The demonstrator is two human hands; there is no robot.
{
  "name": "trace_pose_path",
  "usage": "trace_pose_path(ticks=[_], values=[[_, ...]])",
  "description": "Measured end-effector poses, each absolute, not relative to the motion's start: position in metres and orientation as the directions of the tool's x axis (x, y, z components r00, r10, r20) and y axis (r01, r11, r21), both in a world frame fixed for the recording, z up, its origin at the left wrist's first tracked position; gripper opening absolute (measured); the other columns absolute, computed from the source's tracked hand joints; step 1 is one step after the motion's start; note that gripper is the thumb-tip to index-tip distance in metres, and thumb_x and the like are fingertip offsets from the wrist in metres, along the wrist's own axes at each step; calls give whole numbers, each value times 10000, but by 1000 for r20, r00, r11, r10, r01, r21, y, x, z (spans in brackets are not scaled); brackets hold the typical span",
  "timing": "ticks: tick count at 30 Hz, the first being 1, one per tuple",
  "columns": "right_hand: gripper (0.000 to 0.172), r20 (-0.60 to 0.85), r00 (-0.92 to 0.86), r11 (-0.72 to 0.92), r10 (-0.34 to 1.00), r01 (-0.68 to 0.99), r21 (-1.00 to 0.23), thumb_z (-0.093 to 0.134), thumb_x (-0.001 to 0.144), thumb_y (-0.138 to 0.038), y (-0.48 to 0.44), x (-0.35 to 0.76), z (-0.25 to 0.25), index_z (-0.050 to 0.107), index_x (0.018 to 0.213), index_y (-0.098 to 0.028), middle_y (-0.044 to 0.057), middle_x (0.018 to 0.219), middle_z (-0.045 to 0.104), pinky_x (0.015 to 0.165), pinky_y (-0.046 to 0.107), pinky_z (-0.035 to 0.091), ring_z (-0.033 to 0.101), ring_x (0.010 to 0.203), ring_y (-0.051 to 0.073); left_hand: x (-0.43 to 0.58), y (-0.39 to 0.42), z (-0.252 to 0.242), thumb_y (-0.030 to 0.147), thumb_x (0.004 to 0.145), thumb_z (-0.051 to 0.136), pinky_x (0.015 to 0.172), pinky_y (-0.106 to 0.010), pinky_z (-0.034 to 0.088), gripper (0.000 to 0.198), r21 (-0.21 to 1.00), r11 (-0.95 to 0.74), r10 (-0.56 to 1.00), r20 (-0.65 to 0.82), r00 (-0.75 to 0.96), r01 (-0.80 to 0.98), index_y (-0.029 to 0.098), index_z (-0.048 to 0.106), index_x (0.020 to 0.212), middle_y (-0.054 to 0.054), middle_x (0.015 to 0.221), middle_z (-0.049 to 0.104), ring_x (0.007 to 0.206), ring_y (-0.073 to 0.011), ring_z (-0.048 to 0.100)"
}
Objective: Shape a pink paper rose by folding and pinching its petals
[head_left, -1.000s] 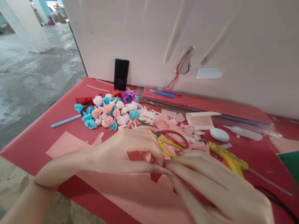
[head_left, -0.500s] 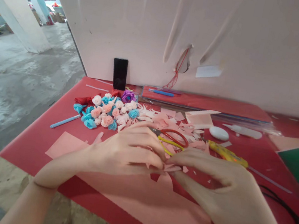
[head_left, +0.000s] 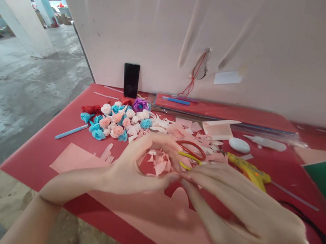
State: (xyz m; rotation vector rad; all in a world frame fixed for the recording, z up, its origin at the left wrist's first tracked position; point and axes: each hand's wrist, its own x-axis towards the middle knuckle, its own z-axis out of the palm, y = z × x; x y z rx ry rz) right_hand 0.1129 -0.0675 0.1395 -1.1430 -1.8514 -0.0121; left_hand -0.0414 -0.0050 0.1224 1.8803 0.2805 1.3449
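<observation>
Left hand [head_left: 127, 170]: thumb and fingers bent into a ring, tips pinched together on a small folded pink paper piece [head_left: 161, 164], which shows inside the ring. Right hand [head_left: 245, 205]: fingers straight and close together, tips meeting the left tips and nipping the same piece at its largely hidden end.

Beneath both hands: large flat pink paper sheet [head_left: 147, 218], on a red-covered table [head_left: 40, 135].

Just beyond the hands: scissors with one red and one yellow handle [head_left: 190, 156], among loose pink and white paper scraps [head_left: 176, 131].

Left of the scraps: cluster of pink, white and blue paper roses [head_left: 116, 131]. Right: yellow glue gun [head_left: 245, 166]; behind it, white egg-shaped object [head_left: 239, 145].

Rear: black phone [head_left: 130, 80], upright against a pale panel [head_left: 153, 25].
</observation>
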Motion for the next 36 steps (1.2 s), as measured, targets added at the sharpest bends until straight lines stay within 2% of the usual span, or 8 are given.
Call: trace_pose_path(ticks=[3, 6, 10, 16, 20, 27, 32, 36], values=[[180, 762, -158, 603, 628, 718, -348, 550, 844, -70, -67, 112, 137, 626, 828, -232, 5, 768, 727, 717, 286, 585, 682, 706, 164, -41, -5, 122, 49, 737, 670, 692, -208, 544, 339, 746, -606, 635, 663, 397, -277, 152, 515, 1021, 9, 797, 583, 719, -85, 609], [190, 753, -128, 617, 645, 669, -415, 541, 852, -104, -66, 113, 137, 649, 817, -255, -3, 769, 731, 689, 301, 592, 687, 689, 172, -41, -4, 120, 42, 744, 641, 669, -196, 540, 327, 721, -617, 605, 691, 395, -316, 151, 516, 1025, 12, 798, 575, 699, -76, 601], [143, 544, -165, 544, 823, 507, -669, 636, 796, -176, -62, 118, 146, 666, 696, -274, -58, 649, 716, 545, 190, 574, 680, 585, 129, -45, 0, 118, 94, 778, 641, 700, -210, 545, 295, 703, -625, 525, 700, 484, -338, 155, 527, 1042, 0, 764, 611, 718, -93, 617], [107, 268, -221, 334, 938, 359, -872, 685, 784, -309, -58, 128, 146, 724, 685, -320, -67, 670, 728, 525, 161, 535, 668, 585, 116, -52, 3, 123, 52, 765, 628, 765, -265, 531, 330, 681, -646, 422, 695, 582, -345, 167, 539, 1061, -12, 740, 628, 748, -120, 612], [102, 75, -292, 167, 953, 305, -938, 710, 749, -334, -53, 130, 147, 731, 658, -295, -44, 668, 727, 565, 187, 538, 681, 623, 141, -53, 3, 127, 5, 737, 591, 781, -294, 504, 346, 665, -687, 411, 688, 598, -293, 183, 525, 1026, -2, 729, 647, 706, -114, 602], [94, -96, -420, 16, 903, 256, -967, 713, 714, -311, -43, 130, 151, 740, 647, -250, -15, 655, 727, 582, 204, 511, 680, 656, 153, -56, 6, 133, 44, 775, 574, 779, -296, 502, 311, 628, -720, 321, 678, 662, -295, 204, 521, 1036, 6, 724, 684, 775, -135, 625], [71, -26, -271, 29, 962, 195, -980, 738, 653, -272, -45, 128, 146, 703, 599, -240, -16, 626, 705, 549, 205, 521, 661, 612, 147, -57, 2, 130, 9, 705, 632, 894, -330, 490, 455, 728, -656, 477, 604, 639, -199, 209, 530, 1101, -9, 853, 657, 900, -156, 617], [83, 127, -98, 141, 987, 156, -978, 709, 662, -194, -48, 121, 146, 712, 636, -273, -31, 661, 719, 645, 219, 561, 679, 659, 146, -52, 1, 125, 70, 735, 662, 808, -288, 522, 412, 765, -615, 586, 605, 539, -190, 223, 539, 1098, -3, 839, 626, 834, -138, 626]])
